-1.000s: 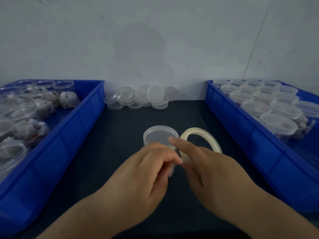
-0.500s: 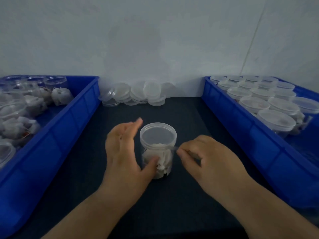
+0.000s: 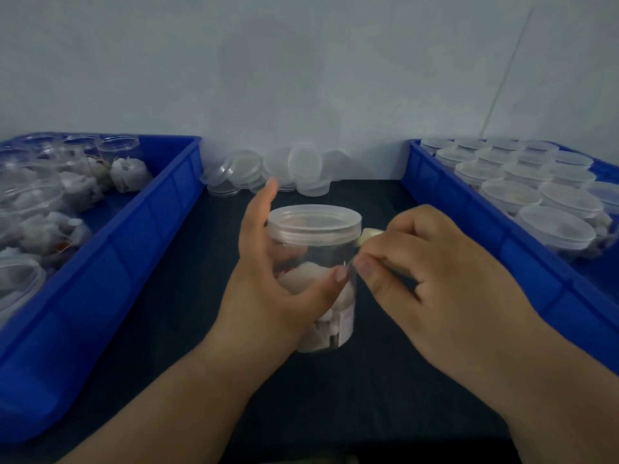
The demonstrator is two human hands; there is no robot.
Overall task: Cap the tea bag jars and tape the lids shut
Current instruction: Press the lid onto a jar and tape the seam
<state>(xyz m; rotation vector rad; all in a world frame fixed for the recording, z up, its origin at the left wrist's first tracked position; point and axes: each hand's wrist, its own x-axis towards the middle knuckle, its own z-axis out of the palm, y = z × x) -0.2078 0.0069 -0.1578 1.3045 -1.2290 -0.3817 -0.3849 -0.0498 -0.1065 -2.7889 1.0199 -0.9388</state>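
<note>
A clear jar (image 3: 321, 249) with white tea bags inside stands on the dark mat at the centre, its clear lid (image 3: 315, 221) on top. My left hand (image 3: 268, 289) wraps the jar's left side, thumb across the front, index finger pointing up. My right hand (image 3: 432, 279) is beside the jar's right wall with fingers curled round a tape roll (image 3: 368, 234), of which only a pale edge shows. Its fingertips pinch something thin at the jar wall, next to my left thumb.
A blue bin (image 3: 110, 262) on the left holds open jars with tea bags. A blue bin (image 3: 495, 236) on the right holds several capped jars. Loose clear lids (image 3: 268, 170) are piled against the back wall. The dark mat (image 3: 187, 313) lies between the bins.
Both hands were together over the jar with the tape roll lying behind. My left hand then moved to the jar's side and now grips it closer; my right hand took up the roll.
</note>
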